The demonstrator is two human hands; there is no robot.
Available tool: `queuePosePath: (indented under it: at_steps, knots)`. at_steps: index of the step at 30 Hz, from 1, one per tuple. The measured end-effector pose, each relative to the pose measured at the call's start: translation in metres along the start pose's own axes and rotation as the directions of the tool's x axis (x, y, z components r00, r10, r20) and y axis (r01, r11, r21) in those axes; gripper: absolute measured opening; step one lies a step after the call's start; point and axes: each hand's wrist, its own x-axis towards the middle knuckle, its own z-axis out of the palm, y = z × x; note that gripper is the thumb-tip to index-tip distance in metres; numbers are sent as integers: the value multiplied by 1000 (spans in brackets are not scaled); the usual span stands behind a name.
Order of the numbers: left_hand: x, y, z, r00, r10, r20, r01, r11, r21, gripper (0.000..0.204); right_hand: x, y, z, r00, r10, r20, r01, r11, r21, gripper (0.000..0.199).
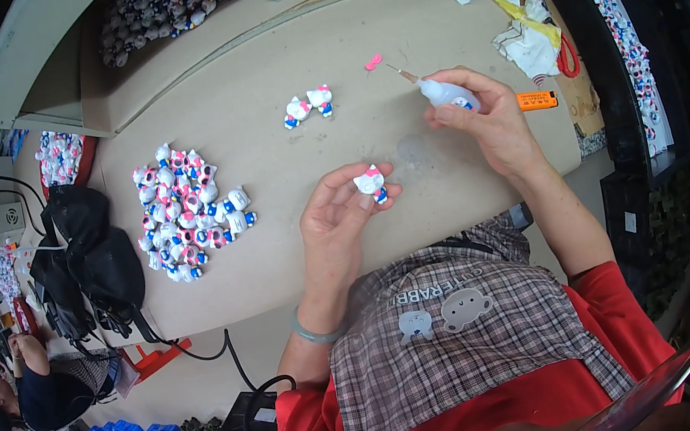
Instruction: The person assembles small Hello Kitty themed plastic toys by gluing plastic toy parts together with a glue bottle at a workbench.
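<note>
Between the thumb and fingers of my left hand is a small white cat figurine with pink and blue parts, held upright above the table. My right hand grips a small translucent squeeze bottle with a thin needle tip, which points up and left, apart from the figurine. Beyond the needle lie a few small pink pieces. Two similar figurines, a left one and a right one, sit close together further back. To the left, a group of figurines covers part of the table.
An orange-handled tool, red-handled scissors and crumpled rags lie at the right. Along the back, a shelf holds heaped figurines and pink pieces. A black bag is at the left edge; another person sits beyond.
</note>
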Motion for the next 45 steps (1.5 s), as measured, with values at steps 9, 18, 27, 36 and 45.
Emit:
queuePosePath:
  at_steps: [9, 18, 27, 36, 45]
  knots:
    - [3, -4, -3, 998, 18, 63, -19, 1000, 18, 30, 65, 10, 10, 995, -89, 53, 103, 765, -636, 14]
    - [2, -5, -4, 996, 20, 87, -23, 999, 37, 29, 94, 20, 19, 870, -347, 350, 440, 227, -869, 17]
    - [2, -3, 1, 1000, 4, 13, -4, 1000, 16, 32, 11, -19, 20, 922, 181, 343, -116, 972, -202, 8]
    - [0, -7, 8, 1000, 25, -7, -24, 986, 164, 33, -21, -2, 26, 918, 116, 380, -23, 970, -242, 9]
    - [-3, -10, 11, 999, 33, 7, -33, 968, 248, 32, -28, 2, 24, 935, 171, 310, -69, 947, -314, 11]
